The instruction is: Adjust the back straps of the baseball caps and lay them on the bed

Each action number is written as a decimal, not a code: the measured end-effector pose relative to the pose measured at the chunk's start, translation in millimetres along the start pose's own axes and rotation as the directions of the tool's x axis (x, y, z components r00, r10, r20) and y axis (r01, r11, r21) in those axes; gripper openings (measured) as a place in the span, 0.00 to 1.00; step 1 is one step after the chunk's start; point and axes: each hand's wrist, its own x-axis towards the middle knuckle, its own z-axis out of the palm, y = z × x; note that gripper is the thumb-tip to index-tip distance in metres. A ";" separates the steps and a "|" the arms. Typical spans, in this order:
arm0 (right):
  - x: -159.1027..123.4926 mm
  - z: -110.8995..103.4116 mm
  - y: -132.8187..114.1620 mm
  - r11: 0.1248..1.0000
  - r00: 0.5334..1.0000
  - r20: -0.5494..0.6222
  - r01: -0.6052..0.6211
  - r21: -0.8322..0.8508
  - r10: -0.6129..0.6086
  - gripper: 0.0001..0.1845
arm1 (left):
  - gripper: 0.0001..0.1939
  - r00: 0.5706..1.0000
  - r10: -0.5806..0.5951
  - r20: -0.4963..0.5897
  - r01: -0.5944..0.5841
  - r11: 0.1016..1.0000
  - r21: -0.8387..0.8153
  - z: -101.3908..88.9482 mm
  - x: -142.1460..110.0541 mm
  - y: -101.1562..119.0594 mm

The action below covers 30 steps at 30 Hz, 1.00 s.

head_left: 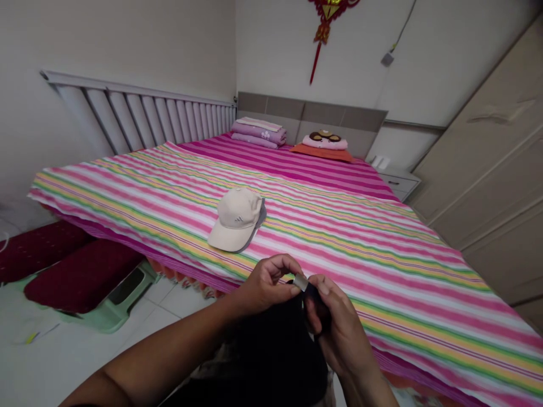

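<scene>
My left hand (267,285) and my right hand (337,322) meet in front of me, just above the near edge of the bed. Both are closed in a pinch on a small silver clasp (300,281) fixed to a black cloth item (275,345), perhaps a cap or a strap, that hangs down between my arms. A beige cap (235,223) lies on the striped sheet (339,226) a little beyond my left hand, its brim pointing towards me.
The bed fills the middle of the room, with folded purple bedding (258,133) and a pillow (324,144) at the headboard. Dark red cushioned stools (85,274) stand on the white floor at left. A wardrobe (487,169) lines the right side, a nightstand (399,181) beside it.
</scene>
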 end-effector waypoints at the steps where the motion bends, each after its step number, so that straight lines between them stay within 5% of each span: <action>1: -0.4 -0.8 -0.5 1.000 1.000 0.002 0.004 -0.013 -0.004 0.11 | 0.13 1.000 0.009 -0.001 -0.009 1.000 0.012 -0.7 0.1 0.9; 10: 1.0 1.1 -0.7 0.998 0.997 0.058 -0.054 -0.008 0.055 0.13 | 0.13 0.997 0.075 0.009 -0.075 0.973 0.218 -3.8 -0.7 -0.3; 30: 0.1 -15.6 -1.5 0.989 0.991 0.104 -0.071 -0.128 0.084 0.14 | 0.14 1.000 0.005 0.017 -0.007 0.993 0.114 -7.7 -3.3 9.1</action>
